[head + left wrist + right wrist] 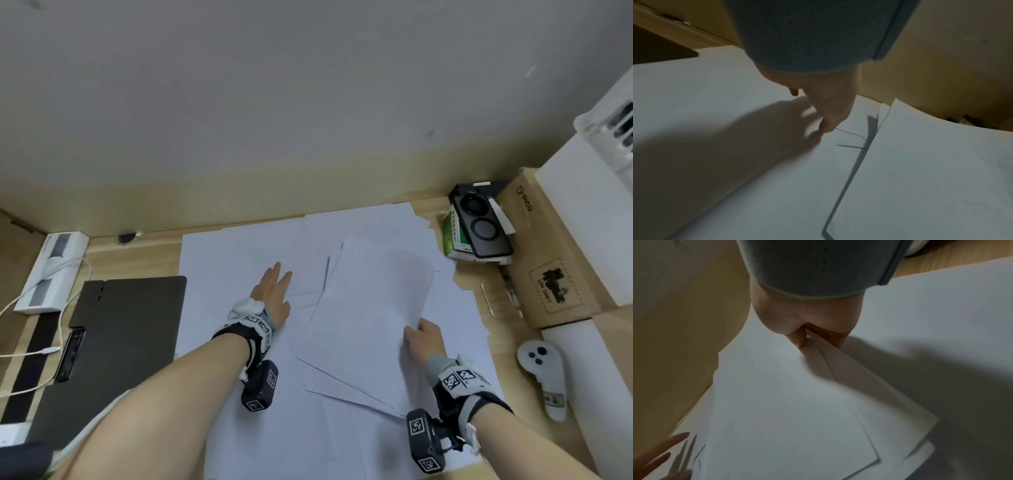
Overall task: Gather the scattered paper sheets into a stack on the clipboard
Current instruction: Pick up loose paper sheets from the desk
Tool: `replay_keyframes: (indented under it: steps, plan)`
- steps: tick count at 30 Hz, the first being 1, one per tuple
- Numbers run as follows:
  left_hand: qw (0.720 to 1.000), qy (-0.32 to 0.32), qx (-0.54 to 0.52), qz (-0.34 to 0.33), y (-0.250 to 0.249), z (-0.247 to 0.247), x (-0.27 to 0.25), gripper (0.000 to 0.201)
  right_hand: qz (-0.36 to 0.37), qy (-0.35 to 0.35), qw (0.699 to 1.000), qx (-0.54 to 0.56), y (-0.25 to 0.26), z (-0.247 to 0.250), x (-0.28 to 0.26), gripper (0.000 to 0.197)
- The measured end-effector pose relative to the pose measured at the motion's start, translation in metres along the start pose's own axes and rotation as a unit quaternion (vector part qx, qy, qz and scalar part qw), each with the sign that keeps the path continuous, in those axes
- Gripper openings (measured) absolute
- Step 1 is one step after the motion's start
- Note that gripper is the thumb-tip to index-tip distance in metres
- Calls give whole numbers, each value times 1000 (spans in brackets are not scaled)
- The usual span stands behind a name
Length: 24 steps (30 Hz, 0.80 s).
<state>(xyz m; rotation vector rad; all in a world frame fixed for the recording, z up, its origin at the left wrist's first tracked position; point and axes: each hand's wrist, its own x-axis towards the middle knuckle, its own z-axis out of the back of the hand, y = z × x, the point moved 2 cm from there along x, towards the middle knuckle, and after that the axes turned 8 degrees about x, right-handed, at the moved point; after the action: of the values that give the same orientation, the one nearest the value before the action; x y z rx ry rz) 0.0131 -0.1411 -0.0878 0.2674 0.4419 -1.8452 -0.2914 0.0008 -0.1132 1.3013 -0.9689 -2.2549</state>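
Observation:
Several white paper sheets lie spread and overlapping across the wooden desk. My right hand pinches the near edge of a small bundle of sheets, thumb on top and fingers beneath, as the right wrist view shows at the sheets; the bundle is lifted a little at that edge. My left hand lies flat with straight fingers on the loose sheets left of the bundle; its fingertips touch the paper. The dark clipboard lies at the left, with no paper on it.
A white power strip with cables sits at the far left. At the right stand a cardboard box, a black headset case on a green box, and a white controller. A wall rises behind the desk.

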Motion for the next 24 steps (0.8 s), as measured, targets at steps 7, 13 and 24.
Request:
replay_keyframes:
  steps: [7, 13, 24]
  plan:
    - [986, 13, 165, -13, -19, 16, 29, 48, -7, -38, 999, 15, 6, -6, 10, 13]
    - [977, -26, 209, -16, -28, 24, 32, 24, -13, -33, 999, 26, 9, -5, 5, 16]
    - [987, -130, -36, 88, -13, 67, 4, 33, -18, -52, 998, -2, 17, 2, -8, 17]
